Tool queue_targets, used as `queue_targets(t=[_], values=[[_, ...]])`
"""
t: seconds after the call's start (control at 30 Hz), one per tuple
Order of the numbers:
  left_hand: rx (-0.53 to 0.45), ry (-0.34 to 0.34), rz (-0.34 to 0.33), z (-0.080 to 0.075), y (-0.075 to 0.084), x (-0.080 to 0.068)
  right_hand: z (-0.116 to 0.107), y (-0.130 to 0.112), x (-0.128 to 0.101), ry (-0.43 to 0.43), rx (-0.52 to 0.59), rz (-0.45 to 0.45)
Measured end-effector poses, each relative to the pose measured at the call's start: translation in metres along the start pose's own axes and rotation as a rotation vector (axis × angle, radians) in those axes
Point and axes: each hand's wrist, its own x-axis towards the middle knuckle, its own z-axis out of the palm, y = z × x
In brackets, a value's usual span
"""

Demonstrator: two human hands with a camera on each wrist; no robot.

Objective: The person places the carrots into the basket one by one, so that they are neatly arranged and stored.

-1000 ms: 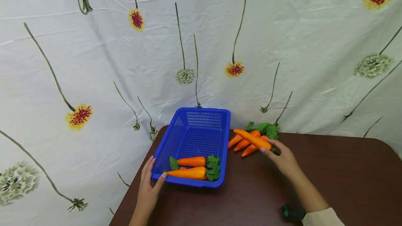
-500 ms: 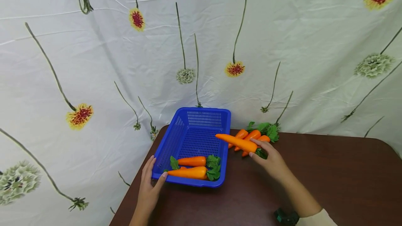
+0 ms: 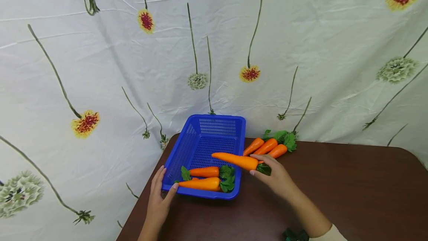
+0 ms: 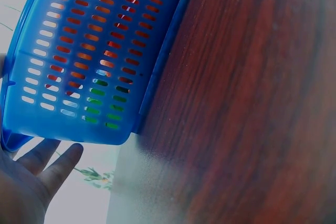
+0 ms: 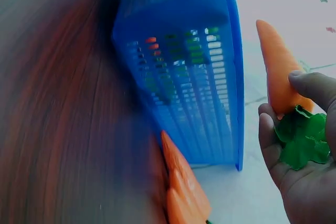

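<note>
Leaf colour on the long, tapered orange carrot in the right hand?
Green leaves, clearest in the right wrist view.

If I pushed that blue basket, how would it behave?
The basket looks like thin, slotted plastic, so probably fairly stiff and light for its size. Wide and flat-bottomed, it would likely slide rather than tip. The carrots at its near end, rounded and unheld, might roll.

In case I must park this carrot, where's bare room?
Bare: far half of the blue basket; table right of the right hand, and nearer than the basket. Crowded: its near end, holding carrots, and just right of it, by three loose carrots.
</note>
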Motion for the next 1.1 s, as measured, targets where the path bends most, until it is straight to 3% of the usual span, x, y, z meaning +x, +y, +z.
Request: queue_targets(t=[0.73,1.1], values=[[0.043,0.006,-0.008,0.000,0.003,0.000,0.047,-0.036,0.003,-0.080,0.030,-0.149],[0.040,0.005,-0.005,0.000,0.004,0.000,0.064,-0.043,0.011,-0.119,0.026,-0.147]])
